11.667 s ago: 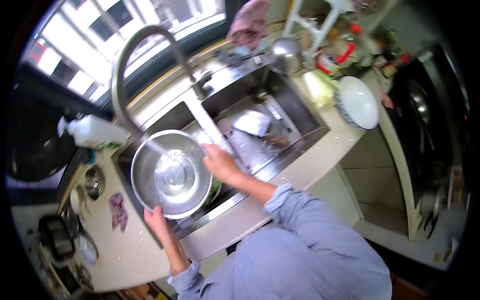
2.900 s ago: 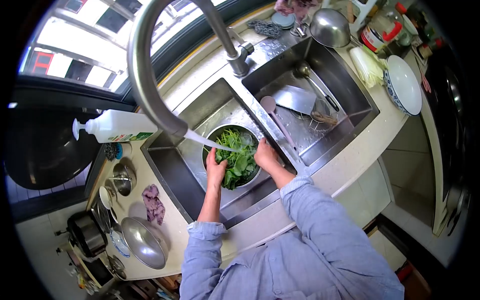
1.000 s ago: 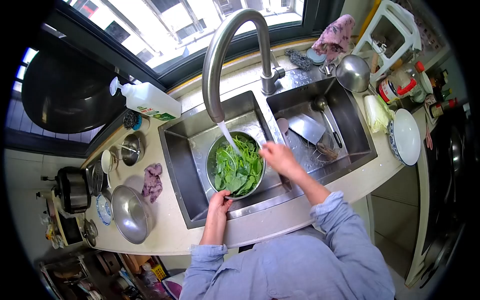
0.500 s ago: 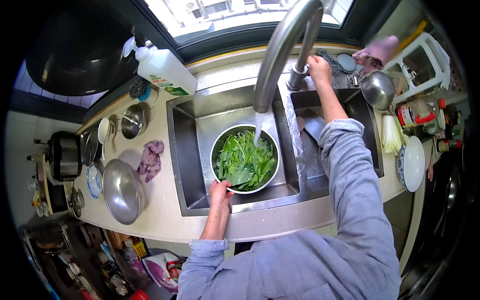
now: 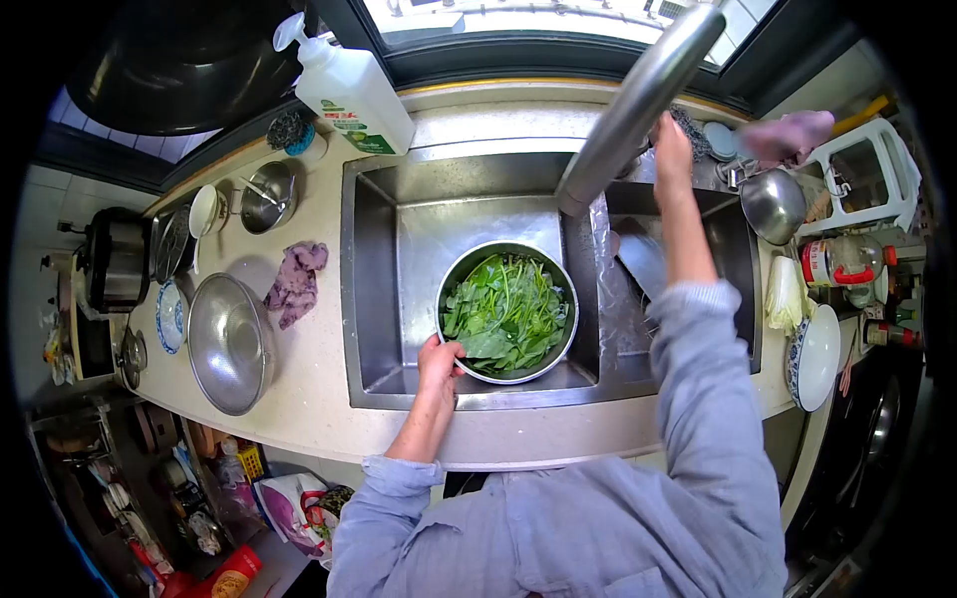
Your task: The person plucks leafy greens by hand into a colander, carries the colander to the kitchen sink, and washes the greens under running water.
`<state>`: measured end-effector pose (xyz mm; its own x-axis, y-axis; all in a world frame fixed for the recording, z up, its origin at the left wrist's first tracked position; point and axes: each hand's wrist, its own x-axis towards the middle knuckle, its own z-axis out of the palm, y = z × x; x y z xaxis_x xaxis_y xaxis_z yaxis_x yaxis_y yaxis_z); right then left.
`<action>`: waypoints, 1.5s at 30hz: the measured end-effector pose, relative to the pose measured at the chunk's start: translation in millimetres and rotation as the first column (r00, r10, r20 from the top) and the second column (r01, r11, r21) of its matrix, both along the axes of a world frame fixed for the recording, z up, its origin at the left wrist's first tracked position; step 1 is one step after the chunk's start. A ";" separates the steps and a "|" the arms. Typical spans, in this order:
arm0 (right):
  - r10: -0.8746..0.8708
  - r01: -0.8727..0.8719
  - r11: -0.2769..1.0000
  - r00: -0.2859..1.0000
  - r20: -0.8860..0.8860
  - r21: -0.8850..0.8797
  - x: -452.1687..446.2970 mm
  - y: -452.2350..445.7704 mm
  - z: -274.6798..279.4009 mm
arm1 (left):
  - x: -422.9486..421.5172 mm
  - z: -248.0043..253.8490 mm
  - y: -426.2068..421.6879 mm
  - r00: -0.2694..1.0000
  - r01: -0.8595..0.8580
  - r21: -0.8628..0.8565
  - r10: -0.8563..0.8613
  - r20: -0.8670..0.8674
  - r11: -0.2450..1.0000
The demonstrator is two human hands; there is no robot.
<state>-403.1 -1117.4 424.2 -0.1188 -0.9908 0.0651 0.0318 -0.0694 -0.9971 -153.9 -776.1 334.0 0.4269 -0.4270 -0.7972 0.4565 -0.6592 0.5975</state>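
A pot (image 5: pixel 571 334) full of leafy greens (image 5: pixel 505 311) stands in the larger sink basin (image 5: pixel 469 219). My left hand (image 5: pixel 439 365) is closed on the pot's near left side, its fingers at the rim and handle. My right hand (image 5: pixel 673 149) is raised behind the small basin, closed at the faucet lever, which is mostly hidden by the hand and spout. The curved metal faucet (image 5: pixel 638 110) arches over the sink, its tip near the divider. No water stream shows from it.
Left on the counter are a metal strainer bowl (image 5: pixel 229 344), a purple cloth (image 5: pixel 297 284), a steel pot (image 5: pixel 267 197) and a white pump bottle (image 5: pixel 357 100). A knife blade (image 5: pixel 643 261) lies in the small basin. At right are a cabbage (image 5: pixel 788 292) and a white bowl (image 5: pixel 815 357).
The water stream into the pot has stopped. The faucet tip now appears farther right, near the divider. My left hand stays on the pot; the whole view has shifted slightly.
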 end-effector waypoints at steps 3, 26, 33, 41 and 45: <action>0.016 -0.038 0.994 0.977 -0.210 -0.101 24.6 129.0 11.8 | 2.2 -2.7 0.9 0.999 -0.021 -0.059 0.020 -0.025 0.998; 0.097 -0.176 0.865 0.977 0.189 0.470 48.4 326.8 -7.6 | -2.7 55.2 -27.8 0.496 0.775 -0.244 -0.322 0.806 0.583; 0.187 -0.103 0.955 0.937 -0.295 0.277 70.0 325.6 0.2 | -40.0 24.4 -46.7 0.861 0.478 -0.385 -0.336 0.381 0.789; 0.188 -0.038 0.975 0.661 -0.727 0.218 98.3 326.7 41.5 | -62.3 15.0 -54.0 0.934 0.357 -0.550 -0.269 0.236 0.755; 0.278 -0.094 0.957 0.568 -0.774 0.274 120.0 327.7 73.6 | -64.0 7.1 -59.2 0.984 0.067 -0.730 -0.168 -0.065 0.680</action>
<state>-283.1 -789.6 497.8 0.0790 -0.9866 -0.1428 -0.7903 0.0253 -0.6122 -217.9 -835.4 341.1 0.2582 -0.9308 -0.2588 0.5043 -0.0987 0.8579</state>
